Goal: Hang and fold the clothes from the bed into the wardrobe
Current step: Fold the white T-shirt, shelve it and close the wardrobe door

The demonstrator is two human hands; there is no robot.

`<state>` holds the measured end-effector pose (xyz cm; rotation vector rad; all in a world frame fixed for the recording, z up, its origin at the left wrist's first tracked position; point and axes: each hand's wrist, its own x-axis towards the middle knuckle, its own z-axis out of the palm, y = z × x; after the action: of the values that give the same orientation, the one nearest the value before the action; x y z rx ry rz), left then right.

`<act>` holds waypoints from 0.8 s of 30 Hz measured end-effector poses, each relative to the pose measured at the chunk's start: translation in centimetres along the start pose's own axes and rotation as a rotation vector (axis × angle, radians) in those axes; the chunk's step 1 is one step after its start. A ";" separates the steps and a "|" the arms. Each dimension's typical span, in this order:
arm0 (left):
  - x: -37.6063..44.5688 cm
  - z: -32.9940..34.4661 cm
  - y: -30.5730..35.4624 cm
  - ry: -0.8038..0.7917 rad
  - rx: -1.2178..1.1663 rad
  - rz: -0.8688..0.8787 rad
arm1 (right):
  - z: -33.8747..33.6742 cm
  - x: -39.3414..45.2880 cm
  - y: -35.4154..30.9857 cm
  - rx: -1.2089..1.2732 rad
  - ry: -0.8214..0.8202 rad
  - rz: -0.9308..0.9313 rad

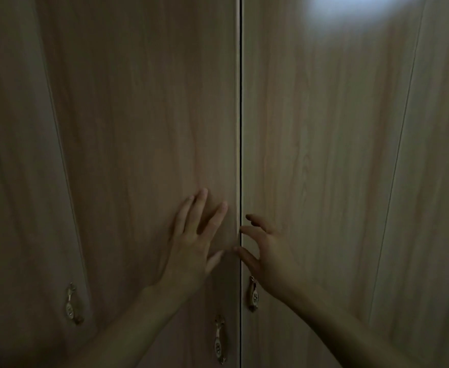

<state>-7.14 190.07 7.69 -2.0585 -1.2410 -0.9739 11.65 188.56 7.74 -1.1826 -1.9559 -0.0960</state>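
The wooden wardrobe fills the dim view, its doors closed. My left hand [194, 235] lies flat with spread fingers against the left middle door [143, 115]. My right hand [264, 248] is at the narrow dark gap [240, 128] between the two middle doors, with bent fingertips at the edge of the right door [324, 155]. Neither hand holds anything. No clothes or bed are in view.
Metal handles hang low on the doors: one at the left [72, 305], one under my left forearm [219, 339], one below my right hand [254, 294]. A pale light patch [361, 14] reflects at the top right.
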 end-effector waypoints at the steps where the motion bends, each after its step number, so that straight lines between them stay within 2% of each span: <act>1: 0.2 0.3 -0.1 -0.006 -0.003 0.000 | 0.2 0.4 0.3 -0.022 0.018 0.008; 10: 1.8 2.0 -0.2 -0.088 0.129 -0.022 | -0.4 3.0 2.9 -0.193 0.091 0.094; 13: 2.4 2.7 -0.1 -0.112 0.156 -0.054 | -0.7 4.7 4.5 -0.377 0.084 0.111; 18: 3.6 4.4 -0.5 -0.119 0.173 -0.076 | -0.2 6.8 6.6 -0.447 0.010 0.211; 24: 4.9 6.5 -1.1 -0.087 0.216 -0.082 | 1.8 7.7 8.1 -0.409 -0.082 0.245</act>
<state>-4.58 197.87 7.81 -1.9114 -1.4192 -0.7558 15.10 199.24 9.12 -1.7065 -1.8975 -0.3360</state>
